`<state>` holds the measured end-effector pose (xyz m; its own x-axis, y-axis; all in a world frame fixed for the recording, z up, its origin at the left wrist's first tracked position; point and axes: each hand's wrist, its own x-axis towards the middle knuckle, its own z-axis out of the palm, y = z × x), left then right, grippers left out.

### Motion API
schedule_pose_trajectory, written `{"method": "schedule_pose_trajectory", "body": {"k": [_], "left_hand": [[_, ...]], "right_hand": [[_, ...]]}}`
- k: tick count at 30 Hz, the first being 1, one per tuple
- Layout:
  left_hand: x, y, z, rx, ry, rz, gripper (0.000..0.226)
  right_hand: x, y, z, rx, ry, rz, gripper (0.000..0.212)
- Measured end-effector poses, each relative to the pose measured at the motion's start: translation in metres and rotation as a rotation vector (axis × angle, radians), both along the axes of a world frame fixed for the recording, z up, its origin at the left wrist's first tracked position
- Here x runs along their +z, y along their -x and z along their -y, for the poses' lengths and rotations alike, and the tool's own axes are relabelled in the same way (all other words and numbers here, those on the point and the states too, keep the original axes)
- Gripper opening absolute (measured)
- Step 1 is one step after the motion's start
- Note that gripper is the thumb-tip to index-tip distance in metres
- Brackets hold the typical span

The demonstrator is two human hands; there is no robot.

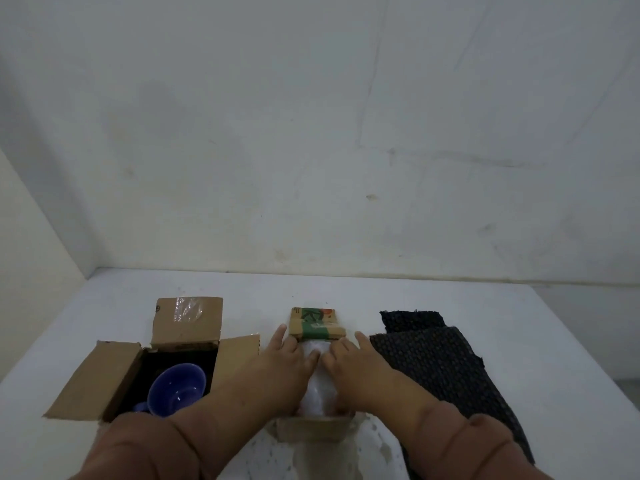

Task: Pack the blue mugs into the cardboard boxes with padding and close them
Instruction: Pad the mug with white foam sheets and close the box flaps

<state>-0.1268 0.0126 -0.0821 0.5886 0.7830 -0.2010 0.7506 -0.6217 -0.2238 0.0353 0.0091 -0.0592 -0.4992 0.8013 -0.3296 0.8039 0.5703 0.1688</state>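
Fingers of the left hand [289, 353] are laid mostly straight and spread over the top of the white padding [317, 379], forefinger reaching along the left rim. Nothing is seen pinched or wrapped. The right hand [348, 353] is mirrored: fingers extended, flat on the same wad, forefinger out toward the right rim. Thumb tips are almost met over the middle of the wad. Read as pressing, not gripping.

The wad is seated in the middle box [313, 427] and bulges above the walls. The far printed flap [317, 323] is not folded down; side flaps are hidden by the hands. No mug is visible in this box. One is presumed to be inside the wad, but that cannot be confirmed.

One blue mug [178, 386] is seen in the left box [93, 379], tipped mouth toward the camera on a dark lining [180, 355], flaps open, nothing over it. A dark padding sheet [446, 368] is laid on the table [346, 292] just right of the middle box. A white sheet [266, 455] shows at the box's near edge.

Step judged: padding being tamped into the middle box, closing not begun.

Next move: the wad is to be pushed below the rim so the flaps can lie flat, then hands shifted to the flaps. The left box is left needing top padding and closing.
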Motion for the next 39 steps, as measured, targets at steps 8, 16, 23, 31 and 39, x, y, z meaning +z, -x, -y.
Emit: {"method": "schedule_pose_trajectory", "body": {"k": [8,16,23,31,39], "left_hand": [[-0.001,-0.005,-0.002,-0.002,-0.006,-0.101,0.082],[0.001,-0.007,-0.003,-0.006,0.002,-0.086,0.083],[-0.004,-0.002,0.0,-0.006,0.008,-0.021,0.085],[0.0,0.008,-0.005,0.0,0.094,0.089,0.088],[0.005,0.013,-0.008,0.053,0.03,-0.114,0.089]], "right_hand": [[0.008,-0.017,-0.002,-0.048,0.184,-0.084,0.074],[0.021,0.002,-0.006,-0.056,0.017,0.171,0.051],[0.007,0.006,-0.005,-0.132,0.038,0.176,0.079],[0.014,-0.004,-0.001,-0.079,-0.014,0.092,0.085],[-0.005,0.01,0.008,-0.186,0.0,0.188,0.085]]}}
